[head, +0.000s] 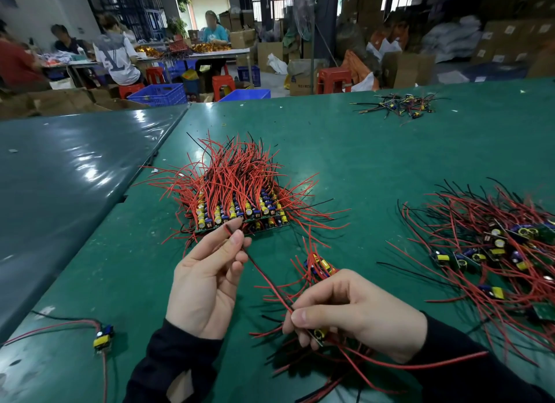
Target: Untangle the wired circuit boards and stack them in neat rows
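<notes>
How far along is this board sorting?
Done: a stacked block of boards stands in rows. In hand: the left hand pinches a wire pair while the right hand holds its board. Left: the tangled pile on the right.

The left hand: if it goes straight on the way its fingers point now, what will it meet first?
Most likely the stacked boards. The left hand pinches a wire pair, its fingers aimed up and away, just short of the stack's near edge. Depth is hard to judge from one view.

two hands point(207, 285) point(357, 309) at the worktop point(360, 150), one stacked block of boards point(240, 213), two loose tangles point(495, 252) point(396, 105), one stray board point(103, 338), three red stools point(334, 79) behind.
</notes>
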`<state>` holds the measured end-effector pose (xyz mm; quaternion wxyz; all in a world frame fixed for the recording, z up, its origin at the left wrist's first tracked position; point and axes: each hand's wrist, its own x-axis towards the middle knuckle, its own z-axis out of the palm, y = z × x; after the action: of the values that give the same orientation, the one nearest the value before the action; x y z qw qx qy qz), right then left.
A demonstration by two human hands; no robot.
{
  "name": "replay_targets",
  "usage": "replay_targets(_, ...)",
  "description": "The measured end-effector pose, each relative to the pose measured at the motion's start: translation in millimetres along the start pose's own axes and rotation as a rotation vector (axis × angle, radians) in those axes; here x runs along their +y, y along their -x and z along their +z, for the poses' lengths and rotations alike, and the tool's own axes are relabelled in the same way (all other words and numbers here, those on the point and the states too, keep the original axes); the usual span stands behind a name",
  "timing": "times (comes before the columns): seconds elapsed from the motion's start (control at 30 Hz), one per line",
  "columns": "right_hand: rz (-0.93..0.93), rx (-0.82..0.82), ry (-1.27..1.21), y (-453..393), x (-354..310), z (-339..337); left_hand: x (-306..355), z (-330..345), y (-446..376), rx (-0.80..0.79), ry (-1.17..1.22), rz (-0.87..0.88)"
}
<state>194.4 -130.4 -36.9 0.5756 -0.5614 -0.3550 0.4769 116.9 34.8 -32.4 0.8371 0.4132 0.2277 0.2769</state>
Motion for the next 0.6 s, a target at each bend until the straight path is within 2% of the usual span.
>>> replay_targets(0.1,0.002,0.006,0.007,-0.8,0.5,1.0,-0.7,-0.4,-0.3,0.015,-0.044,0.057)
replay_targets(0.27,0.013,-0.001,0.032,-1.1,1.4,1.4,0.5,0.4,1.4,-0.003,-0.053,0.048)
replay_targets(0.6,0.01,-0.018,0.038,0.4,0.0,3.7,-0.5,-1.2,0.3,0.06,-0.019,0.073)
